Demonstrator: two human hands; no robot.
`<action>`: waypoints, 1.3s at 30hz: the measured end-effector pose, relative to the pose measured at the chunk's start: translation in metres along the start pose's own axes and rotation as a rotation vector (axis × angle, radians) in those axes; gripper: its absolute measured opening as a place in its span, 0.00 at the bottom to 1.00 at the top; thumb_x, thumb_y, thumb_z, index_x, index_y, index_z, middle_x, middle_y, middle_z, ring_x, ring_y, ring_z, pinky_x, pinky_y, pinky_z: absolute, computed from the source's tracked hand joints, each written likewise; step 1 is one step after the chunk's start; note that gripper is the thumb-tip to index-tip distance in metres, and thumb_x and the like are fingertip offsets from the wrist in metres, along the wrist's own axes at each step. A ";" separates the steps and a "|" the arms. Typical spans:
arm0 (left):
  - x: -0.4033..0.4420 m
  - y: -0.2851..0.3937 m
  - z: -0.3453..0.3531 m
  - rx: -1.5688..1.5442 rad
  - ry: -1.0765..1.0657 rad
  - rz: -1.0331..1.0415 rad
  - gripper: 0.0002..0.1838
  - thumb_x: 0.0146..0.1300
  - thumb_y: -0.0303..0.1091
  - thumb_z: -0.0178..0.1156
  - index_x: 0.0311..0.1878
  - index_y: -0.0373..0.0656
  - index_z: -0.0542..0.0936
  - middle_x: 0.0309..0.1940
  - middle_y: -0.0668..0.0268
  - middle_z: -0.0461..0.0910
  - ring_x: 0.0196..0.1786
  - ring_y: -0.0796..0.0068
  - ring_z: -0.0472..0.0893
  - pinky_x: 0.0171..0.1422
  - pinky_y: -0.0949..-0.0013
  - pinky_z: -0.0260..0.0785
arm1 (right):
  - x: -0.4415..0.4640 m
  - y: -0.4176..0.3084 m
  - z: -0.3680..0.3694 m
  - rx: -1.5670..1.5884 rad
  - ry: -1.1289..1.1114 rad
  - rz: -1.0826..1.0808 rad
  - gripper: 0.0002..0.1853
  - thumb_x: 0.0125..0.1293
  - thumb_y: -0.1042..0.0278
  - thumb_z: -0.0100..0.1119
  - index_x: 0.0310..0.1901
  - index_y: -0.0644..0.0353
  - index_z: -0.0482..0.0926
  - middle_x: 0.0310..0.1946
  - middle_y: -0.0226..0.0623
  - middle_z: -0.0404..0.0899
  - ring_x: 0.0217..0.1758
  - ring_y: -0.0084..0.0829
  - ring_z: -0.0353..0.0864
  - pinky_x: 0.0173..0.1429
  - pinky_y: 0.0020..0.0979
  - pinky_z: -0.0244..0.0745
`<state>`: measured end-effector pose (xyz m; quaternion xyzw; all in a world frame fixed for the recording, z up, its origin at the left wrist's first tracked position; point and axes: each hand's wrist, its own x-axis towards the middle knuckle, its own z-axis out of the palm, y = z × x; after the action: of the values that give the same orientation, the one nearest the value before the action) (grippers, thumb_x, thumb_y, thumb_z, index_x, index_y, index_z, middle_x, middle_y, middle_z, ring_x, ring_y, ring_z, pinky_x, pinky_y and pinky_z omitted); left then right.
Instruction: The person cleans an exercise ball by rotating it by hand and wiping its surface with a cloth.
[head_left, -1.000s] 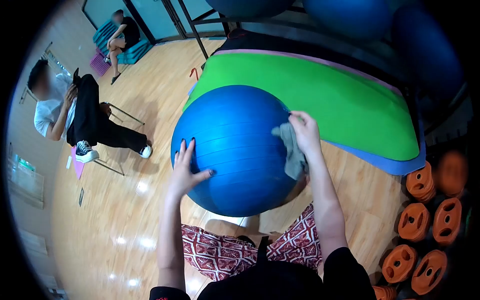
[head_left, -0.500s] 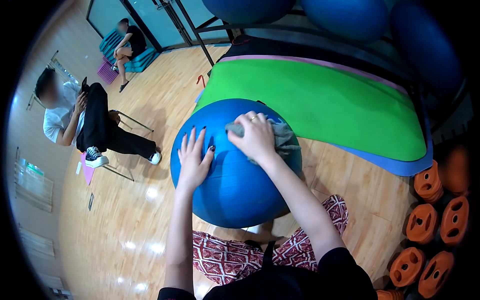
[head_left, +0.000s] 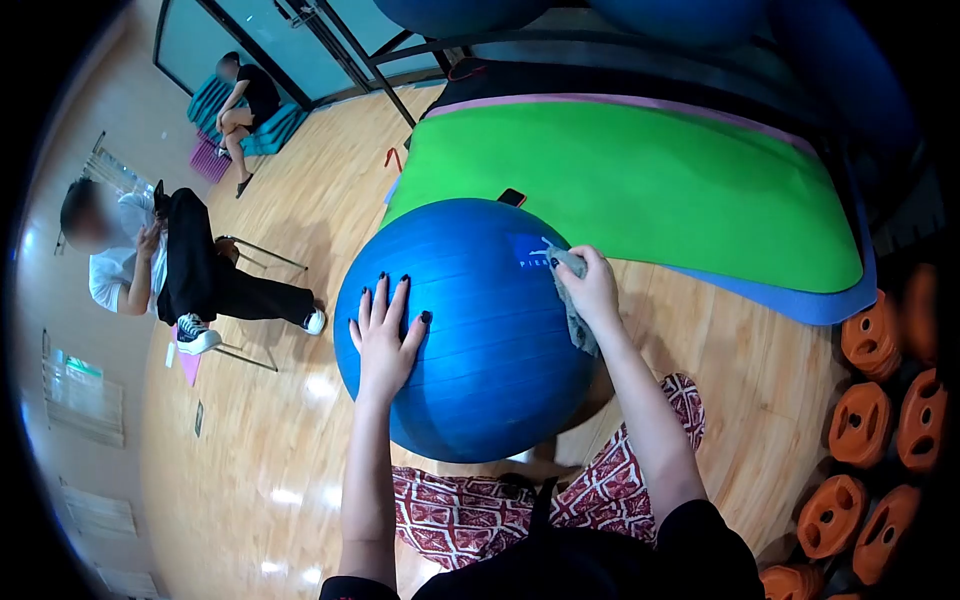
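A large blue exercise ball (head_left: 480, 350) is in the middle, in front of my legs. My left hand (head_left: 383, 340) lies flat on the ball's left side with its fingers spread. At the ball's upper right side, my right hand (head_left: 590, 285) grips a grey-green cloth (head_left: 577, 318), which rests against the surface and hangs down along the edge. White lettering shows on the ball just left of the cloth.
Green mat (head_left: 640, 180) on a stack beyond the ball, with a phone (head_left: 512, 197) at its near edge. Orange weight plates (head_left: 860, 424) stand at the right. One person (head_left: 185, 250) sits on a chair at left, another (head_left: 250, 100) on teal blocks behind.
My right hand and the cloth have gone from the ball's upper middle back to its right edge, uncovering the lettering. The phone has come into sight. My left hand stays on the ball's left side.
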<state>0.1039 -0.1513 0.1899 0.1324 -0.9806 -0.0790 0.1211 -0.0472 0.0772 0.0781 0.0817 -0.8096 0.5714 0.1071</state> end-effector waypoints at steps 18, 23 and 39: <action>-0.051 0.012 -0.001 0.073 0.024 0.027 0.30 0.59 0.46 0.56 0.65 0.52 0.65 0.70 0.57 0.54 0.71 0.47 0.50 0.68 0.35 0.37 | 0.038 -0.052 0.021 -0.201 -0.198 -0.105 0.12 0.54 0.58 0.60 0.37 0.55 0.77 0.40 0.37 0.78 0.48 0.41 0.75 0.48 0.41 0.72; -0.056 0.015 -0.002 0.070 0.040 0.032 0.31 0.59 0.46 0.57 0.66 0.53 0.65 0.70 0.57 0.54 0.71 0.47 0.50 0.68 0.35 0.37 | 0.046 -0.056 0.018 -0.280 -0.258 0.006 0.14 0.55 0.56 0.57 0.40 0.54 0.80 0.41 0.37 0.80 0.47 0.41 0.77 0.48 0.41 0.74; -0.065 0.051 0.012 0.158 -0.020 0.023 0.32 0.58 0.44 0.54 0.67 0.48 0.63 0.71 0.55 0.51 0.71 0.44 0.47 0.69 0.39 0.35 | 0.061 -0.064 0.029 -0.335 -0.318 -0.110 0.15 0.54 0.55 0.58 0.38 0.56 0.81 0.42 0.40 0.79 0.47 0.40 0.77 0.49 0.41 0.73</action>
<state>0.1499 -0.0831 0.1741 0.1295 -0.9864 -0.0014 0.1013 -0.0923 0.0281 0.1434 0.1957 -0.8941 0.4023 0.0211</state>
